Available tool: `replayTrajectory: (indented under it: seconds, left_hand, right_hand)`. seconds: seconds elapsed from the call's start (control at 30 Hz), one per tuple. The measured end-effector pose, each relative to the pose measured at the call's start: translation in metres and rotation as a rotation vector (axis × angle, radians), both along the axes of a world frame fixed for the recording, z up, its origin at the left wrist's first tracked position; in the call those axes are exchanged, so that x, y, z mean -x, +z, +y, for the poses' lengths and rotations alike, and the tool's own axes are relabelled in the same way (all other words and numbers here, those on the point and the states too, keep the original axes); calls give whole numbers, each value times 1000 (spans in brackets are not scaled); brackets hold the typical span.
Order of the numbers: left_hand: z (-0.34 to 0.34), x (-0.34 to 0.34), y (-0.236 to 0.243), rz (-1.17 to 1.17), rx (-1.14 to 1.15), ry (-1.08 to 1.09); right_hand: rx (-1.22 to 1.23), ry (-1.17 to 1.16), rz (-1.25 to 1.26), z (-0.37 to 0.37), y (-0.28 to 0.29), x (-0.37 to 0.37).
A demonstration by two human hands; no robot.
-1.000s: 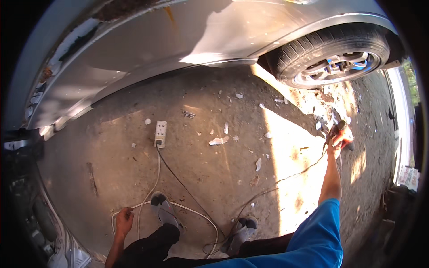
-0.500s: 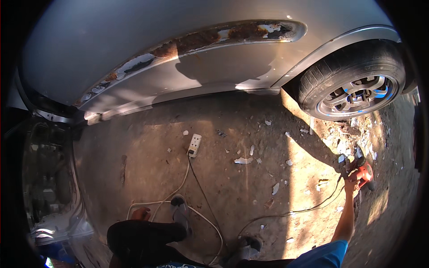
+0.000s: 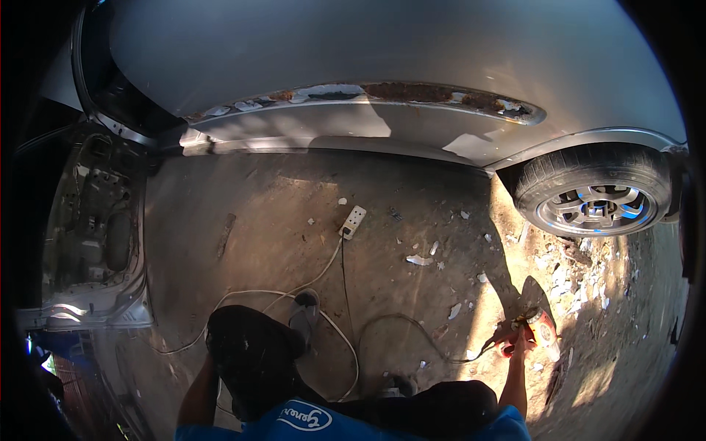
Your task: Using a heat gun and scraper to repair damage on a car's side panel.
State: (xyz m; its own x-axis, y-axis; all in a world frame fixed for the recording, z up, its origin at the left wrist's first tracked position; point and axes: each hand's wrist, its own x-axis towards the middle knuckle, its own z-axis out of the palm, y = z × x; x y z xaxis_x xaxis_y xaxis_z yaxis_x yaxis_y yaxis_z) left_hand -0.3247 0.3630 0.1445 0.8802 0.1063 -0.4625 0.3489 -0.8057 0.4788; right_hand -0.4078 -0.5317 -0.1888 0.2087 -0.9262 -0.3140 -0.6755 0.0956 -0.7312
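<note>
In the head view my right hand (image 3: pixel 521 339) grips a red corded power tool (image 3: pixel 540 334) low over the sunlit ground at lower right, its dark cord trailing left. At lower left my left forearm (image 3: pixel 197 393) reaches behind my dark-trousered knee (image 3: pixel 239 334), which hides that hand's fingers. Past my feet lies a white power strip (image 3: pixel 354 220) with a plug in it, pale and dark cables (image 3: pixel 331 279) running from it toward me.
A silver car body (image 3: pixel 368 51) spans the top, with a rusted, peeling strip (image 3: pixel 408 93) along it. Its wheel (image 3: pixel 592 191) is at right. An open door (image 3: pixel 95 220) stands at left. Pale flakes (image 3: pixel 419 260) are scattered over the dirty ground.
My view has swung up toward the car side and door. The red tool has come closer to my body. My left hand has gone out of sight behind my knee.
</note>
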Motion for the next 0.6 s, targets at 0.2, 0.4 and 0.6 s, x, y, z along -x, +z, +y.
replayTrajectory:
  seconds: [0.2, 0.4, 0.6]
  left_hand:
    - [1, -24, -13, -136, 93, 58]
    - [2, -52, -48, -288, 266, -3]
    - [43, -144, -58, -84, -270, -22]
  right_hand:
    - [-262, 48, 333, -2, 10, -29]
    - [187, 69, -17, -17, 40, 15]
    - [164, 408, 98, 68, 151, 10]
